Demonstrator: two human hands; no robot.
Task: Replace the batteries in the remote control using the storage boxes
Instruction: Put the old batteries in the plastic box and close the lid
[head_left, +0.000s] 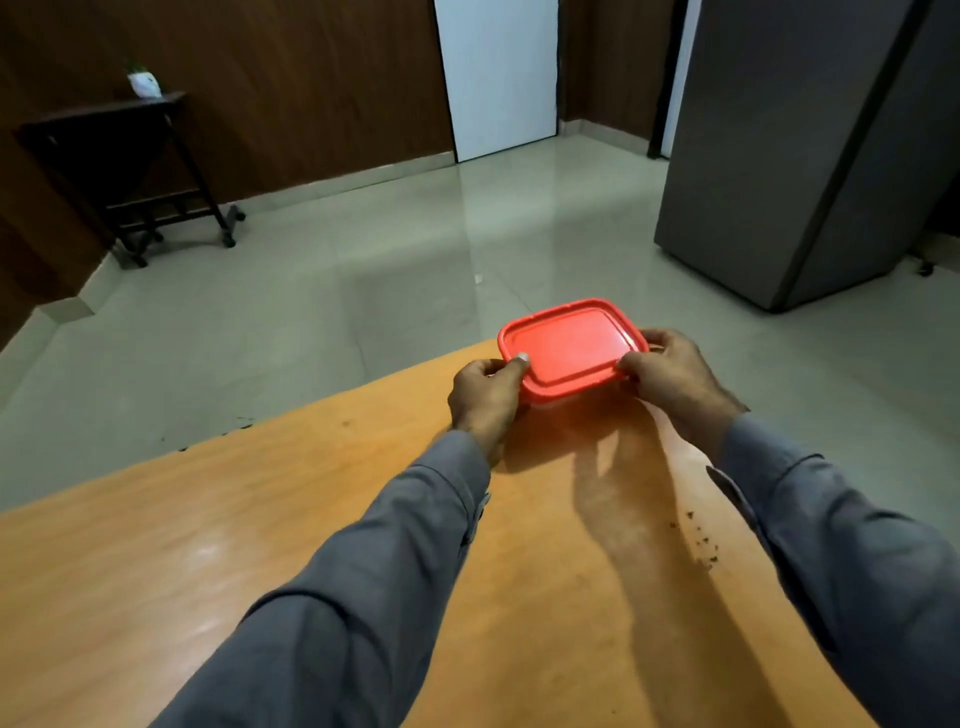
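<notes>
Box (571, 347) with red lid on sits at far right edge of desk (260, 519), left hand (485, 397) and right hand (670, 371) each pinching a lid corner, so task looks barely started: lid unopened, no remote or batteries in view.

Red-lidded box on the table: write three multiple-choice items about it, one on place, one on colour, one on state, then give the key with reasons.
1. Where does the storage box sit?
A. at the table's far edge
B. on the floor
C. on the dark side stand

2. What colour is its lid?
A. blue
B. red
C. white

3. What is the lid's state?
A. lying beside the box
B. on the box
C. held overhead

Answers: 1 A, it rests on the orange table near its far edge. 2 B, the lid is plainly red. 3 B, it covers the box while the left hand and right hand grip its ends.
</notes>
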